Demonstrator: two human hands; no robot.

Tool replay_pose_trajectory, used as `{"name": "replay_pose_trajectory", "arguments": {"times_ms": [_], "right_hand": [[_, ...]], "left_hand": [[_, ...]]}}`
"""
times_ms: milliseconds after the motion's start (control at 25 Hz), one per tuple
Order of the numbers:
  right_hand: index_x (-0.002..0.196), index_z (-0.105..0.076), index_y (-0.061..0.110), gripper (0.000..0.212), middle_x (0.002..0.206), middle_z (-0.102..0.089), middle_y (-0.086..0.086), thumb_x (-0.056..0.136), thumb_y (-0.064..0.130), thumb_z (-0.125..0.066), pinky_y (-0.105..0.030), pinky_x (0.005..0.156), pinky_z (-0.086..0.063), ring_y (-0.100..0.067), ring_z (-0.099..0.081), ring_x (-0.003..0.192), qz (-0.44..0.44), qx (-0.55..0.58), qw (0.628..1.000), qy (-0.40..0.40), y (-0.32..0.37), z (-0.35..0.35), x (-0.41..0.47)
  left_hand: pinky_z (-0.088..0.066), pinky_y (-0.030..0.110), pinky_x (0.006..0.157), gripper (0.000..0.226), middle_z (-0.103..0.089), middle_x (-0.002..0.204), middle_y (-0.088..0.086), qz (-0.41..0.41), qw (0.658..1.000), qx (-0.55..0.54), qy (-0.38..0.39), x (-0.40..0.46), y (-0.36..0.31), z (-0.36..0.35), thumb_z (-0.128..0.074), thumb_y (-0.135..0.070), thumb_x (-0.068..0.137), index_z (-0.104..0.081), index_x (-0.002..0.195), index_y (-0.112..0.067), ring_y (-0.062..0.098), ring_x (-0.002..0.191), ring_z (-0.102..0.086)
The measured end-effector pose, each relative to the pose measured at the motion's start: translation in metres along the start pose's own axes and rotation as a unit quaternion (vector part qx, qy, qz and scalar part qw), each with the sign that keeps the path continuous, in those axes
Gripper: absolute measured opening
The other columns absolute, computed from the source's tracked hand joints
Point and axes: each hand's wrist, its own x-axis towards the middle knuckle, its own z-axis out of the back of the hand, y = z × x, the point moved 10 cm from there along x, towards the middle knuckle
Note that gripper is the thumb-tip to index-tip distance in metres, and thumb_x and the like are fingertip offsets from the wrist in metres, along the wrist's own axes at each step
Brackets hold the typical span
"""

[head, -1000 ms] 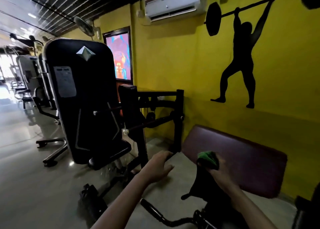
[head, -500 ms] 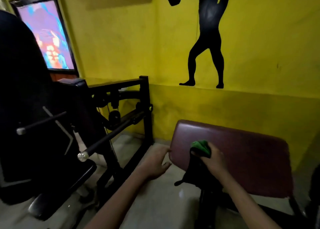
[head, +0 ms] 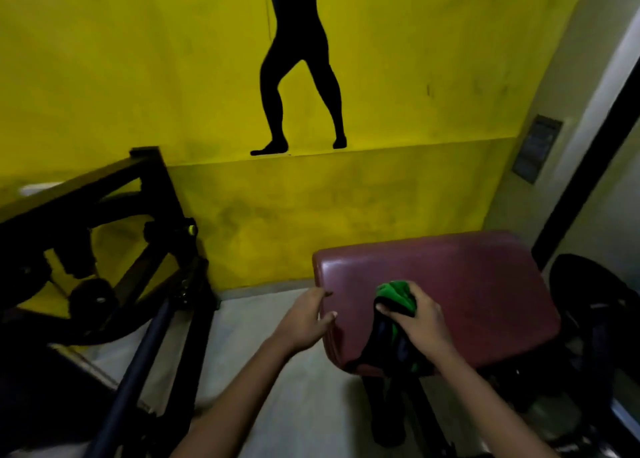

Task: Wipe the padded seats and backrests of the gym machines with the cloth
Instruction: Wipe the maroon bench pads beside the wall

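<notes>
A maroon padded seat is seen from above, standing near a yellow wall in the lower right of the view. Its left edge is gripped by the left hand, with the thumb laid over the top and the fingers curled round the side. A green and black cloth is clenched in the right hand and pressed against the pad's upper surface, close to its left end; a dark part of the cloth is draped down over the near edge of the pad. The legs of a black silhouette figure are painted on the wall above. A black metal machine frame is set to the left, beside the wall, with a dark bar slanting down across it. At the far right, a dark rounded object, possibly another pad, is only dimly seen. A pale floor is visible between the frame and the seat.
</notes>
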Motion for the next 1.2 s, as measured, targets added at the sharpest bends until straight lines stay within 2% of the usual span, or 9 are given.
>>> {"name": "replay_pose_trajectory", "arguments": {"times_ms": [360,520,640,720,800,960,1080,1120,1200], "right_hand": [[0.099,-0.058,0.023,0.038,0.09,-0.065,0.004,0.07,0.025,-0.083,-0.001,0.062,-0.038,-0.013,-0.061,0.087,-0.018,-0.029,0.998,-0.05,0.021,-0.007,0.013],[0.114,-0.059,0.016,0.048,0.099,-0.064,0.001,0.073,0.03,-0.08,-0.017,0.066,-0.04,-0.014,-0.059,0.094,-0.025,-0.02,0.997,-0.071,0.025,-0.001,0.05],[0.12,-0.058,0.011,0.055,0.104,-0.062,-0.002,0.073,0.026,-0.081,-0.016,0.071,-0.037,-0.015,-0.057,0.098,0.0,-0.029,0.995,-0.09,0.029,-0.017,0.083],[0.129,-0.053,0.011,0.063,0.119,-0.059,-0.008,0.075,0.029,-0.079,-0.021,0.081,-0.04,-0.023,-0.055,0.111,0.003,-0.05,0.996,-0.073,0.019,-0.049,0.103],[0.141,-0.04,0.013,0.076,0.139,-0.047,-0.011,0.08,0.047,-0.069,-0.035,0.098,-0.04,-0.03,-0.043,0.128,0.008,-0.163,0.984,-0.063,0.003,-0.092,0.106],[0.15,-0.026,0.018,0.089,0.157,-0.02,-0.008,0.07,0.047,-0.052,-0.044,0.109,-0.03,-0.029,-0.027,0.139,0.174,-0.327,0.929,-0.018,0.003,-0.144,0.077],[0.15,-0.022,0.026,0.098,0.156,-0.023,-0.002,0.06,0.044,-0.057,-0.052,0.103,-0.027,-0.027,-0.032,0.137,0.329,-0.402,0.854,0.033,-0.005,-0.146,0.061],[0.15,-0.021,0.029,0.102,0.155,-0.025,0.0,0.057,0.044,-0.059,-0.054,0.102,-0.027,-0.028,-0.034,0.135,0.324,-0.431,0.842,0.028,-0.012,-0.139,0.065],[0.15,-0.02,0.032,0.102,0.155,-0.026,0.001,0.055,0.043,-0.057,-0.052,0.099,-0.029,-0.028,-0.038,0.131,0.23,-0.43,0.873,-0.008,-0.018,-0.128,0.073]], "left_hand": [[-0.029,0.023,0.1,0.05,-0.043,0.142,0.011,-0.068,0.996,-0.036,0.045,0.058,0.025,0.003,-0.055,-0.026,0.095,-0.04,0.138,-0.006,0.022,0.13,-0.041],[-0.03,0.022,0.094,0.046,-0.044,0.14,0.012,-0.092,0.994,-0.035,0.046,0.077,0.026,0.004,-0.05,-0.024,0.097,-0.039,0.139,-0.006,0.024,0.128,-0.042],[-0.031,0.022,0.092,0.041,-0.047,0.136,0.014,-0.081,0.996,-0.041,0.026,0.104,0.039,0.015,-0.047,-0.02,0.099,-0.042,0.137,-0.004,0.026,0.126,-0.044],[-0.031,0.025,0.097,0.04,-0.047,0.137,0.015,-0.075,0.997,-0.029,0.014,0.123,0.05,0.021,-0.046,-0.018,0.099,-0.043,0.136,-0.002,0.027,0.127,-0.044],[-0.032,0.028,0.098,0.038,-0.049,0.135,0.016,-0.078,0.997,-0.019,0.007,0.137,0.058,0.022,-0.046,-0.015,0.099,-0.045,0.134,-0.001,0.029,0.126,-0.045],[-0.033,0.026,0.097,0.034,-0.049,0.136,0.013,-0.103,0.994,-0.01,0.032,0.165,0.062,0.008,-0.042,-0.017,0.101,-0.048,0.133,-0.006,0.027,0.125,-0.046],[-0.03,0.018,0.096,0.037,-0.048,0.14,0.009,-0.174,0.981,-0.009,0.088,0.186,0.046,-0.012,-0.04,-0.022,0.102,-0.048,0.135,-0.009,0.022,0.129,-0.044],[-0.026,0.015,0.099,0.038,-0.046,0.143,0.007,-0.209,0.971,0.002,0.116,0.191,0.038,-0.023,-0.039,-0.022,0.102,-0.048,0.137,-0.01,0.019,0.132,-0.04],[-0.021,0.015,0.106,0.04,-0.042,0.146,0.004,-0.265,0.953,0.006,0.148,0.199,0.025,-0.04,-0.039,-0.023,0.102,-0.045,0.14,-0.013,0.012,0.136,-0.033]]}}
